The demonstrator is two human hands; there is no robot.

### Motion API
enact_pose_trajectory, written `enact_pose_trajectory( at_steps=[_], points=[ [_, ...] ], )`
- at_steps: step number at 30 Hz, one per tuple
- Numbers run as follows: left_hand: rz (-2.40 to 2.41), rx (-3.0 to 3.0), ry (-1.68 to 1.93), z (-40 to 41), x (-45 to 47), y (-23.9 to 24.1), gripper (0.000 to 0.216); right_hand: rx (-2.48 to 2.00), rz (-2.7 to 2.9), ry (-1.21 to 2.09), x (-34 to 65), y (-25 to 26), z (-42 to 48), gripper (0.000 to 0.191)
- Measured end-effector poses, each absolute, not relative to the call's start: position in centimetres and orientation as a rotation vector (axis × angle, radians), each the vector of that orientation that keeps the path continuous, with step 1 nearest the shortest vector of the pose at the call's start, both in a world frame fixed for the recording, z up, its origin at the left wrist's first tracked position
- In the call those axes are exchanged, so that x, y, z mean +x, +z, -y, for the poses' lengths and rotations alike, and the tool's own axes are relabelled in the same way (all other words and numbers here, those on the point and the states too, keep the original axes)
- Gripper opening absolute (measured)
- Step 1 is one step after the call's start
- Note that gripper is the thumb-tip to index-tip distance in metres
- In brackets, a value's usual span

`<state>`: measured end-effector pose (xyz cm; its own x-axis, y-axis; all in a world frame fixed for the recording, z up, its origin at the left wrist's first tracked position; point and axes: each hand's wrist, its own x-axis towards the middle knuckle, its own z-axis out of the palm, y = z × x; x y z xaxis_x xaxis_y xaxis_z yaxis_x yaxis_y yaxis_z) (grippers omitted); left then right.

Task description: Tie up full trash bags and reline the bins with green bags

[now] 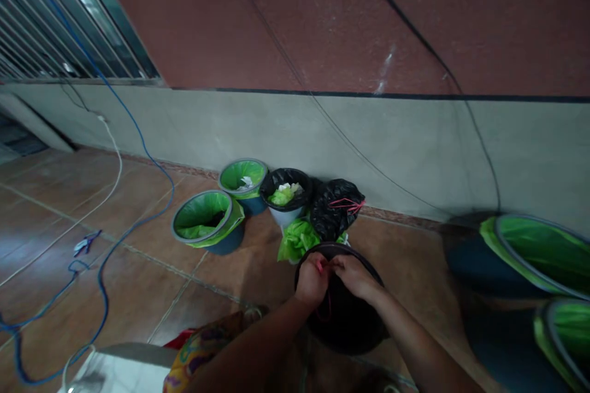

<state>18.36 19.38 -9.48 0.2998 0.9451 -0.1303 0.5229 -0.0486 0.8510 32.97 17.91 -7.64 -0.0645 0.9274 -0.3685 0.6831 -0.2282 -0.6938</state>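
My left hand (312, 280) and my right hand (354, 276) meet over a dark round bin (345, 334). A bit of pink string (320, 266) shows in my left fingers, and a thin strand hangs down over the dark opening. My right fingertips pinch close beside it, apparently on the same string. Just beyond the bin rests a filled black plastic bag (335, 206), its neck bound with pink string. Crumpled green plastic (298, 238) lies beside that bag. What the dark bin contains is too dark to make out.
Left of the black bag stand a black-lined bin (284, 212) with crumpled waste and two green-lined bins (225, 239), (251, 202). More green-lined bins (500, 258) are at the right. A blue hose (104, 295) and a white cable (113, 187) cross the tiled floor. The wall (258, 129) runs behind.
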Motion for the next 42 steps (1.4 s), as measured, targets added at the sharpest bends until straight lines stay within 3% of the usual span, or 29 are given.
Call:
enact_pose_trajectory(
  at_steps=[10,23,28,30,34,36,38,42],
  points=[
    [-1.479,1.806,0.306,-19.8,18.1,-7.6,0.014,-2.248,2.052,0.685,32.2,-5.9,-17.3,0.036],
    [-1.431,1.897,0.143,-19.6,17.8,-8.2,0.011,-2.379,1.982,0.688,32.5,-6.2,-17.2,0.041],
    [-1.415,1.859,0.128,-19.8,17.8,-8.0,0.01,-2.304,1.997,0.699,33.0,-6.2,-17.3,0.033],
    [-1.382,1.85,0.199,-19.7,17.8,-8.1,0.029,-2.245,2.02,0.702,33.2,-6.4,-17.4,0.03],
    [-1.285,1.821,0.174,-19.4,17.7,-8.8,0.091,-2.149,2.06,0.739,33.0,-6.8,-17.2,0.031],
    [-1.267,1.823,0.095,-19.2,17.6,-9.4,0.098,-2.134,2.06,0.811,32.7,-6.9,-16.9,0.036],
    [-1.29,1.843,0.048,-18.8,17.6,-10.1,0.079,-2.139,2.08,0.864,32.4,-7.0,-16.3,0.049],
    [-1.387,1.883,0.042,-18.2,17.8,-11.0,0.01,-2.225,2.185,0.949,31.8,-7.5,-15.0,0.076]
  ],
)
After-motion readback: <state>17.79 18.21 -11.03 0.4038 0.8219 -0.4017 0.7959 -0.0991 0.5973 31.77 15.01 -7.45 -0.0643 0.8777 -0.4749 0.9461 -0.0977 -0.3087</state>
